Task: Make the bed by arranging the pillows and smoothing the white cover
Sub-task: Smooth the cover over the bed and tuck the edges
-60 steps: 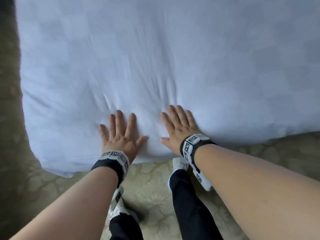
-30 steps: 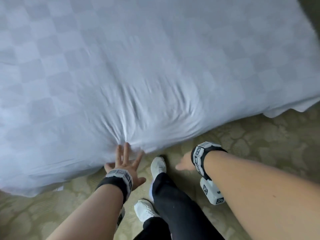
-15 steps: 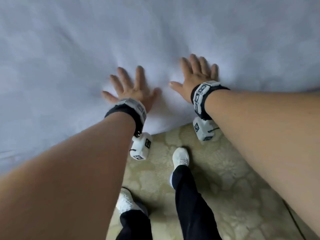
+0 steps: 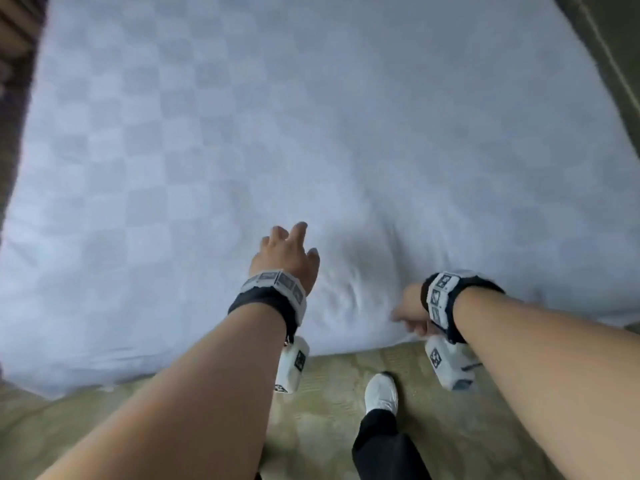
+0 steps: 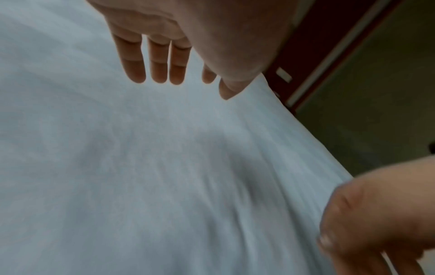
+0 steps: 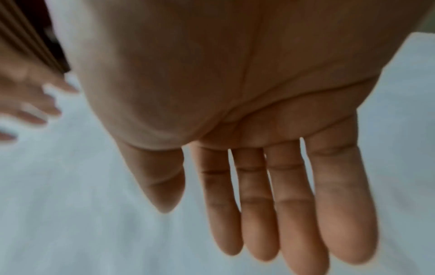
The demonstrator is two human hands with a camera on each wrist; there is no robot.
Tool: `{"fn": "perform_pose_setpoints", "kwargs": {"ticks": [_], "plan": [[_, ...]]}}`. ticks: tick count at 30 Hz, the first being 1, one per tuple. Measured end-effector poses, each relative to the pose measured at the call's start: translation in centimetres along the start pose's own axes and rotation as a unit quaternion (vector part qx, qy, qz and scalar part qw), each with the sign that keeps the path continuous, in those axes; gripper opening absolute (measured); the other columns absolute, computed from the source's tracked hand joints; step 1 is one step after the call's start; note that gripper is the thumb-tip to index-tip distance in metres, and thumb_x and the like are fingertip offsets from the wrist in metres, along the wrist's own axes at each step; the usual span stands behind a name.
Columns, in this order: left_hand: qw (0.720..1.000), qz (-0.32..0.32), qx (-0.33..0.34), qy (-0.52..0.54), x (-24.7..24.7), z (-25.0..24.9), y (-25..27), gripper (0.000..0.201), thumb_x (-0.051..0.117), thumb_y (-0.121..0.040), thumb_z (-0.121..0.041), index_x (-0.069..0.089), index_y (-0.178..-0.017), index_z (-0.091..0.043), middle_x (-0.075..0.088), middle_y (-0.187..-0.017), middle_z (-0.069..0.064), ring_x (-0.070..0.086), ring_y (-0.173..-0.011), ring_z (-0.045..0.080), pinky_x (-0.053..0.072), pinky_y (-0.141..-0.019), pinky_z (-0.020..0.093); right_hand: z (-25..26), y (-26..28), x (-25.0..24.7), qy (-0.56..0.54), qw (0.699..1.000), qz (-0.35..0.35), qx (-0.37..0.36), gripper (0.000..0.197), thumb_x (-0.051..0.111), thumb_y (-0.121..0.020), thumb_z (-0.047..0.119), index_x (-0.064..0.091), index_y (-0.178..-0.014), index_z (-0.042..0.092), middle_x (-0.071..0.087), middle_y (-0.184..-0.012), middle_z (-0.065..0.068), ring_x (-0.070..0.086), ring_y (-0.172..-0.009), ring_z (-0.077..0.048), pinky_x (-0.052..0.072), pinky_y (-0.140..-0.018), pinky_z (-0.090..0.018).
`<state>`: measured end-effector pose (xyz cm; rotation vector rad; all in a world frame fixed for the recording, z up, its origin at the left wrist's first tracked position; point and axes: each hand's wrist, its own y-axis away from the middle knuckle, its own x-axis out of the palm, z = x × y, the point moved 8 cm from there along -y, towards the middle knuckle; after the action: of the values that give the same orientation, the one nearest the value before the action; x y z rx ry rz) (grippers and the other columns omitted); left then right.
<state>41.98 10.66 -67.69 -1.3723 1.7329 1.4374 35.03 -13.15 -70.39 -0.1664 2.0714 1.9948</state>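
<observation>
The white checkered cover [image 4: 311, 133] lies spread over the bed, with a patch of creases [image 4: 346, 292] near its near edge between my hands. My left hand [image 4: 291, 244] hovers over the cover with relaxed fingers and holds nothing; the left wrist view shows its fingers [image 5: 160, 61] straight above the cloth. My right hand [image 4: 410, 311] is by the near edge, blurred. In the right wrist view its fingers [image 6: 259, 195] are straight and empty. I cannot tell whether it touches the cover. No pillow is in view.
Pale green patterned carpet [image 4: 329, 417] runs along the bed's near edge, where my white shoe [image 4: 381, 393] stands. Dark wooden furniture [image 4: 14, 46] borders the bed at the far left. Floor [image 4: 616, 64] shows past the far right corner.
Half a second ago both palms pressed flat on the cover. Now both have come off it, the right hand drawn back to the near edge, and the view takes in more of the bed.
</observation>
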Motion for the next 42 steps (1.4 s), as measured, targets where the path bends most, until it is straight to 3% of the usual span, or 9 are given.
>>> {"fn": "perform_pose_setpoints", "kwargs": {"ticks": [3,7,17,23,26,29,31,37,42], "plan": [[0.996,-0.067,-0.058,0.015,-5.0,8.7,-1.9,0.069,0.036,-0.099,-0.059,0.009,-0.159,-0.038,0.015,-0.166,0.009,0.018,-0.152,0.031,0.031,-0.118,0.05,11.5,0.3,-8.6,-0.019,0.991,-0.115,-0.067,0.038,0.054,-0.094,0.039,0.067,-0.074,0.009,0.065,-0.07,-0.009,0.058,-0.06,-0.025,0.045,-0.055,-0.027],[0.99,-0.081,-0.113,-0.021,-7.9,23.1,-2.3,0.075,0.02,-0.097,-0.07,-0.021,-0.155,-0.046,-0.023,-0.168,0.006,-0.015,-0.156,0.031,0.001,-0.125,0.056,28.5,1.3,-13.1,0.097,0.924,-0.333,-0.164,0.045,0.043,-0.095,0.056,0.062,-0.099,0.015,0.062,-0.104,-0.005,0.059,-0.097,-0.028,0.047,-0.082,-0.034],[0.935,-0.021,-0.322,0.15,-4.0,61.1,4.9,0.105,0.052,-0.083,-0.08,-0.016,-0.156,-0.046,-0.005,-0.171,0.004,0.01,-0.156,0.033,0.018,-0.122,0.052,63.4,-5.3,3.3,0.228,0.851,-0.354,-0.314,0.077,0.031,-0.091,0.068,0.004,-0.156,0.035,-0.007,-0.166,0.006,-0.01,-0.152,-0.025,-0.003,-0.121,-0.05],[0.891,0.164,-0.348,0.242,4.6,65.8,12.2,0.079,0.041,-0.097,-0.068,0.02,-0.161,-0.025,0.051,-0.15,0.016,0.054,-0.13,0.037,0.037,-0.11,0.039,64.8,-5.1,15.8,0.367,0.826,-0.288,-0.315,0.081,0.03,-0.09,0.069,-0.012,-0.153,0.041,-0.033,-0.159,0.003,-0.036,-0.143,-0.032,-0.014,-0.113,-0.062],[0.909,0.101,-0.359,0.188,-0.1,66.5,10.4,0.052,0.038,-0.099,-0.048,0.05,-0.135,-0.013,0.058,-0.132,0.019,0.057,-0.11,0.036,0.046,-0.099,0.044,65.4,-3.1,13.5,0.363,0.834,-0.206,-0.36,0.058,0.034,-0.095,0.06,0.023,-0.15,0.042,-0.002,-0.165,0.006,-0.009,-0.152,-0.028,0.002,-0.118,-0.058],[0.903,-0.086,-0.346,0.241,-7.7,66.7,6.1,0.056,0.044,-0.099,-0.032,0.038,-0.149,-0.009,0.039,-0.155,0.016,0.046,-0.134,0.037,0.038,-0.102,0.044,68.0,-0.3,7.1,0.269,0.829,-0.265,-0.412,0.038,0.04,-0.099,0.047,0.058,-0.126,0.027,0.05,-0.14,0.002,0.043,-0.134,-0.025,0.036,-0.109,-0.041],[0.898,-0.145,-0.28,0.306,-10.5,65.7,2.7,0.071,0.045,-0.1,-0.044,0.022,-0.16,-0.014,0.021,-0.167,0.01,0.028,-0.151,0.027,0.026,-0.118,0.043,69.5,-0.2,3.5,0.253,0.805,-0.351,-0.405,0.044,0.04,-0.099,0.045,0.051,-0.137,0.027,0.039,-0.153,0.001,0.029,-0.145,-0.024,0.022,-0.119,-0.041],[0.884,0.003,-0.338,0.323,-0.8,63.7,5.5,0.095,0.045,-0.092,-0.071,0.002,-0.163,-0.025,0.03,-0.162,0.02,0.034,-0.147,0.039,0.023,-0.121,0.046,67.2,-5.8,12.4,0.372,0.828,-0.266,-0.326,0.086,0.032,-0.09,0.07,-0.014,-0.154,0.035,-0.031,-0.16,0.0,-0.031,-0.145,-0.029,-0.015,-0.116,-0.055],[0.883,0.079,-0.408,0.218,-0.3,66.1,11.0,0.091,0.034,-0.091,-0.078,0.006,-0.163,-0.029,0.015,-0.166,0.019,0.023,-0.149,0.042,0.019,-0.121,0.055,65.3,-1.7,15.9,0.311,0.856,-0.071,-0.407,0.06,0.039,-0.098,0.055,0.026,-0.154,0.037,0.014,-0.165,0.0,0.01,-0.151,-0.025,0.009,-0.123,-0.047]]}}
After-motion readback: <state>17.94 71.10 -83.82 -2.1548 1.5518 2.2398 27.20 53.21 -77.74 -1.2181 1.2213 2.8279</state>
